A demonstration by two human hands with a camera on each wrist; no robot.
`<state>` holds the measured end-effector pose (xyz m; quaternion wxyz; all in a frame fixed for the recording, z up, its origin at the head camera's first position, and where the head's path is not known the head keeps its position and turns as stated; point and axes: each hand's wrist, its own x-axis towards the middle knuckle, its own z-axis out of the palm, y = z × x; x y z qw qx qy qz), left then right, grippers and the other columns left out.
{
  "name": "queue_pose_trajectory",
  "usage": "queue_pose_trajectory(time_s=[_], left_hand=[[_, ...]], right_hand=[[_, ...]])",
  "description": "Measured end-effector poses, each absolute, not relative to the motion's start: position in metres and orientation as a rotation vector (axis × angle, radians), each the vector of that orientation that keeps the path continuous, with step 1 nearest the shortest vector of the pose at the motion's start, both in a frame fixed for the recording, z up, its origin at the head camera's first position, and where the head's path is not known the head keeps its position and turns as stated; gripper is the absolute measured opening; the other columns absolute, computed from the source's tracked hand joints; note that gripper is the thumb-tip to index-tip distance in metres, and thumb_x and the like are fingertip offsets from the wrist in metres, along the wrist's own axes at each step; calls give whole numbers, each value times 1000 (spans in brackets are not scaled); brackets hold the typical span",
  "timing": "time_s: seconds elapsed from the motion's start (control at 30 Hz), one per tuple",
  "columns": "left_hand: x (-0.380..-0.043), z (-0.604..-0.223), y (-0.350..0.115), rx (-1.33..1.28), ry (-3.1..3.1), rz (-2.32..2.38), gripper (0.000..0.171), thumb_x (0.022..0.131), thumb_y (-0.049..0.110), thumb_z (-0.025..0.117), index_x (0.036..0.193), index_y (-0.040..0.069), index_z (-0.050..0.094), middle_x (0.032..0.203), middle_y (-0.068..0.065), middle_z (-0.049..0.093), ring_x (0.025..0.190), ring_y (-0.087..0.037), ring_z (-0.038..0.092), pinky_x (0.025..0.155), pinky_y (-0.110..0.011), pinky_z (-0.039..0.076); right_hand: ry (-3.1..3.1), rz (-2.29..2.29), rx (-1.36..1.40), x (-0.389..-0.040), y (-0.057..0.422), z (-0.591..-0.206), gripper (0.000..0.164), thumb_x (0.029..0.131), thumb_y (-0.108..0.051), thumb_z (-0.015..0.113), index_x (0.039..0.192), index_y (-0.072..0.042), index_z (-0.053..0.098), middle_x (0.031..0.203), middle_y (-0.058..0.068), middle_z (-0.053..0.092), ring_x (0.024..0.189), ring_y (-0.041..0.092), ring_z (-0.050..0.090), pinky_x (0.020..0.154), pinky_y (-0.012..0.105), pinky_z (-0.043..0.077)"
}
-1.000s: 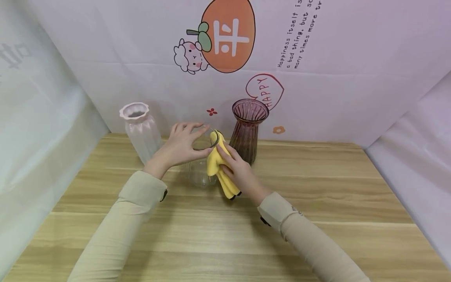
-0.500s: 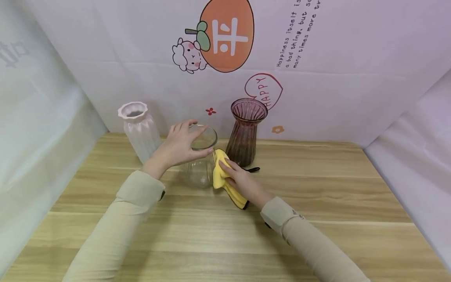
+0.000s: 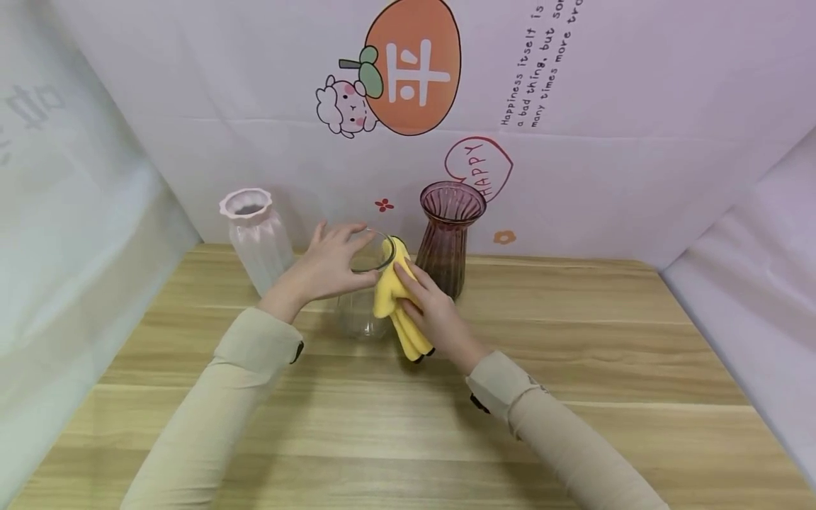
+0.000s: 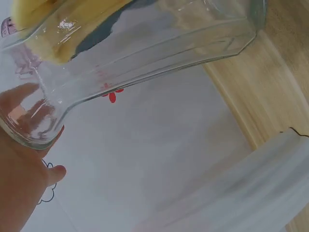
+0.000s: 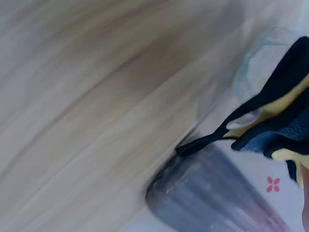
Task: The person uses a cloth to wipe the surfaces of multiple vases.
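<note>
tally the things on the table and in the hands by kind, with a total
Vases: 3 (white vase, clear glass vase, purple vase)
Cloths: 1 (yellow cloth, in the right hand)
Total: 4

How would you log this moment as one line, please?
left hand: grips clear vase near rim | right hand: holds cloth against its side | white vase, purple vase: standing behind

Cloth-screened tabletop booth (image 3: 382, 439) is shown; whether it is housed in a home, shop or studio cannot be told. The wood-grain tabletop (image 3: 593, 354) is backed on the far side by a pale backdrop (image 3: 605, 191), printed with an orange cartoon fruit (image 3: 440, 57), English lettering (image 3: 538, 71) and a red heart (image 3: 479, 168). Left is closed off by a white sheet (image 3: 89, 234), right by another.
</note>
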<state>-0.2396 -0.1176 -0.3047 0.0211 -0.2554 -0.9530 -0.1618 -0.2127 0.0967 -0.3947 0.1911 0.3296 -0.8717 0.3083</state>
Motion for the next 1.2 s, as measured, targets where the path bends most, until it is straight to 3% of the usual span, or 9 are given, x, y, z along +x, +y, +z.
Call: queue_pose_trajectory(time_s=[0.33, 0.6, 0.73, 0.93, 1.2], left_hand=[[-241, -305, -114, -752, -2941, -450, 81, 86, 59, 54, 149, 13, 33, 153, -11, 34, 143, -33, 29, 118, -61, -4], [-240, -304, -113, -717, -2945, -432, 80, 89, 59, 51, 150, 12, 30, 156, -14, 26, 143, -38, 25, 118, -62, -3], [-239, -305, -113, -687, -2944, -443, 80, 88, 60, 52, 150, 13, 32, 154, -15, 29, 143, -35, 26, 118, -61, -3], [-240, -305, -113, -692, -2957, -445, 77, 89, 58, 52, 149, 13, 34, 153, -14, 33, 142, -36, 27, 117, -61, -7], [-240, -304, -114, -735, -2995, -430, 73, 87, 53, 50, 149, 16, 34, 156, -10, 32, 144, -37, 24, 116, -64, -6]], right_hand=[[-2447, 755, 982, -214, 98, -402, 57, 87, -2, 65, 141, -3, 45, 145, 21, 43, 113, 36, 61, 86, 37, 56], [-2716, 666, 962, -213, 111, -411, 58, 88, -5, 64, 143, -10, 45, 148, 21, 40, 118, 36, 59, 90, 37, 55], [-2766, 626, 968, -213, 114, -412, 56, 89, -6, 63, 143, -12, 46, 148, 19, 40, 121, 36, 57, 91, 37, 54], [-2728, 610, 983, -212, 114, -410, 56, 89, -6, 64, 142, -13, 47, 147, 20, 42, 111, 34, 63, 87, 35, 56], [-2545, 774, 946, -214, 102, -393, 57, 89, -4, 63, 143, -9, 45, 144, 22, 44, 119, 36, 58, 90, 38, 55]])
